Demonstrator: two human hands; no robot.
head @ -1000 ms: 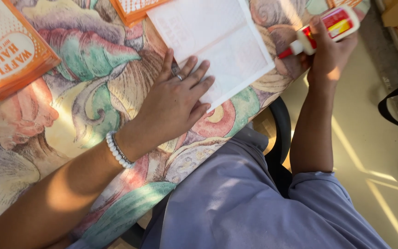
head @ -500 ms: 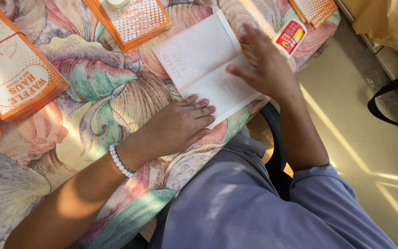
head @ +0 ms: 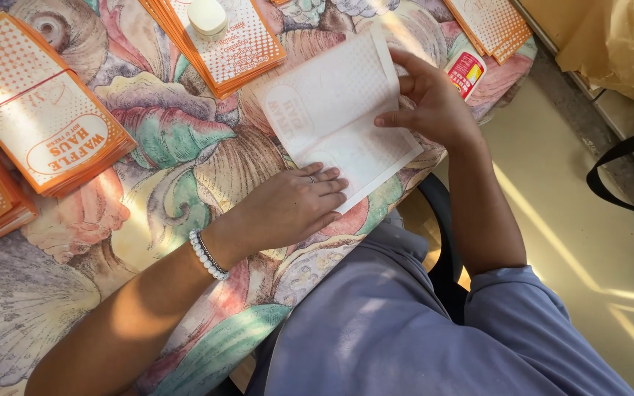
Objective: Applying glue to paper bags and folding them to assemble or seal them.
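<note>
White paper bag (head: 332,121), flat on the patterned cloth, blank side up with faint orange print showing through. It runs diagonally from 10 to 4 o'clock. Its side toward 2 o'clock is folded up and over as a flap; the corner toward 6 o'clock lies pressed flat at the table edge.

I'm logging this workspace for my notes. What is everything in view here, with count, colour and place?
paper sheet: one, white, table centre, right flap being folded over
printed card stacks: at least four, orange and white, along the table's left and top
small round lid: one, cream, on the top stack
glue bottle: one, white with red label, lying beside the sheet
tablecloth: one, floral and shell pattern
brown paper: top right corner
black strap: on the floor, right
bead bracelet: white, left wrist
left hand: flat on the sheet
right hand: pinching the flap
</note>
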